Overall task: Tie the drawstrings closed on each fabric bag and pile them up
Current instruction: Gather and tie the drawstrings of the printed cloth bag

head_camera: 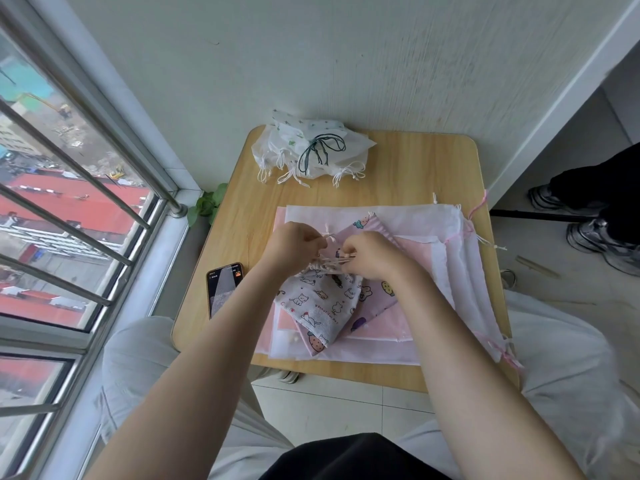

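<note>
Our left hand [294, 244] and right hand [369, 255] met over the gathered mouth of the small white cat-print fabric bag [320, 304], each with fingers curled tight around its cream drawstring cords [330, 261]; the cords ran taut between the two fists, and a knotted end poked up just beside the left knuckles. The bag lay tilted on a flat stack of pink and white fabric bags [446, 268], directly over a pink cartoon-print bag [372, 297].

That stack covered most of the near half of the small light wooden table [398, 168], its right edge hanging past the table's rim with pink cords trailing off. A band of bare wood lay between it and the pile of tied white drawstring bags [308, 150] at the far edge against the wall, the topmost closed with a dark green cord. On the left strip of wood sat a black smartphone [223, 289], near the table's edge.

We saw a line of small red writing on the cat-print bag, too fine to read with certainty.
</note>
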Demonstrator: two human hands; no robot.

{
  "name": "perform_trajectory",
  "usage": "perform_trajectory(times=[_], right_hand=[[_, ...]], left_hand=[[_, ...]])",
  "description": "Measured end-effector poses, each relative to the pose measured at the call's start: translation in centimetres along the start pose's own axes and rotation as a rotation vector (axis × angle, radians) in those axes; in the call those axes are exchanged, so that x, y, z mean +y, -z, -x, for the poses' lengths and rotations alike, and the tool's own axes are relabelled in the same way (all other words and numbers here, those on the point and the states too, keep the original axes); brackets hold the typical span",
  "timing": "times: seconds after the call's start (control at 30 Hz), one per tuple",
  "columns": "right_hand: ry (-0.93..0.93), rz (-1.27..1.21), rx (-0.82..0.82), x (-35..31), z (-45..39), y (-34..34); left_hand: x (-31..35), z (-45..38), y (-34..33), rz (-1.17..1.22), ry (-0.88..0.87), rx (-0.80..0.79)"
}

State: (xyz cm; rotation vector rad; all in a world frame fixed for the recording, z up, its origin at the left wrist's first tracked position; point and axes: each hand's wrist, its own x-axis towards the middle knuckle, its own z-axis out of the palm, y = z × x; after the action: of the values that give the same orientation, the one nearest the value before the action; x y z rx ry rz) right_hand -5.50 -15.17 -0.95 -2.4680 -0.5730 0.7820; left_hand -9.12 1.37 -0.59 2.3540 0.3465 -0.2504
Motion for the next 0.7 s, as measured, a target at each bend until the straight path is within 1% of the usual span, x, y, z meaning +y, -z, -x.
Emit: perform_trajectory(times=[0.07, 0.13, 0.27, 0.4, 0.47, 0.5, 0.57, 0.63, 0.67, 0.7], right_hand=[[-0.027, 0.039, 0.004, 0.2, -0.1, 0.9], [-0.05, -0.019, 0.021, 0.2, -0.5, 1.5], [-0.029, -0.292, 0.096, -0.8, -0.5, 2.8], [-0.006, -0.553, 0.203, -1.8, -1.0, 3.3], [0.053, -0.659, 0.235, -2.5, -1.5, 3.1], [0.102, -0.755, 0.262, -2.8, -1.6, 3.0], [0.187, -0.94, 0.357, -3.0, -1.9, 2.6], [0.18, -0.944, 0.459, -2.6, -2.0, 2.1], [0.149, -0.913, 0.456, -2.2, -2.1, 1.7], [0.111, -0.886, 0.417, -1.8, -2.0, 1.2]], left_hand=[[-0.1, -0.1, 0.0, -0.085, -0.011, -0.016], [-0.1, -0.1, 0.0, -0.14, -0.027, -0.042], [-0.1, 0.1, -0.1, -0.171, -0.062, -0.12], [0.1, 0.5, 0.3, -0.126, -0.062, -0.185], [0.2, 0.6, 0.4, -0.125, -0.085, -0.188], [0.2, 0.6, 0.4, -0.111, -0.095, -0.183], [0.2, 0.6, 0.6, -0.053, -0.09, -0.174], [0.2, 0.5, 0.7, 0.004, -0.06, -0.176], [0.1, 0.3, 0.7, 0.029, -0.039, -0.175], [0.1, 0.3, 0.7, 0.047, -0.013, -0.172]])
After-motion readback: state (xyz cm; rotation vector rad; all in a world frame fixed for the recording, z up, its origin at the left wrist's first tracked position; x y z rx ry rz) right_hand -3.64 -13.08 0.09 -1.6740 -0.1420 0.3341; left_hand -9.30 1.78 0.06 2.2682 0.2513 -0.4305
